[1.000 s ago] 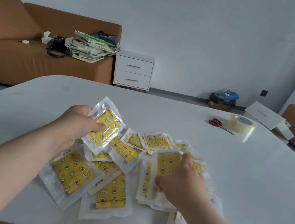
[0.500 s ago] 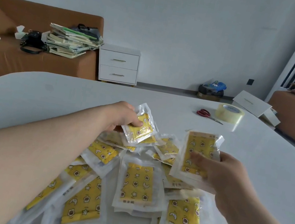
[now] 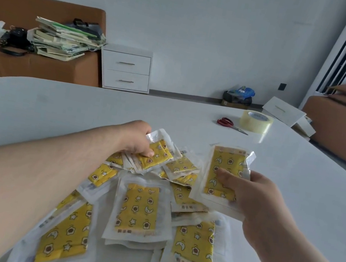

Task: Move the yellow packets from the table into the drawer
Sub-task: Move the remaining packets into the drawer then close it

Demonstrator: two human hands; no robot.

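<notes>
My right hand [image 3: 254, 200] has lifted 1 yellow packet [image 3: 224, 174] clear of the pile [image 3: 139, 210]; my left hand [image 3: 136, 139] stays clamped on another. Remainder lies on the tabletop [image 3: 296, 187]; drawer unit [image 3: 125, 68] far, shut; transfer not begun

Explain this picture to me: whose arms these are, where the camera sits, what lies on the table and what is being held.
There is no machine here. A person wears a wide-angle camera on the head, looking forward and down, so both bare arms reach in from below. On the white rounded table lies a heap of yellow star-patterned packets in clear plastic wrappers. The left hand grips one small packet at the heap's far edge; the right hand holds a larger packet lifted up. Farther back lie red-handled scissors and a roll of clear tape.
</notes>
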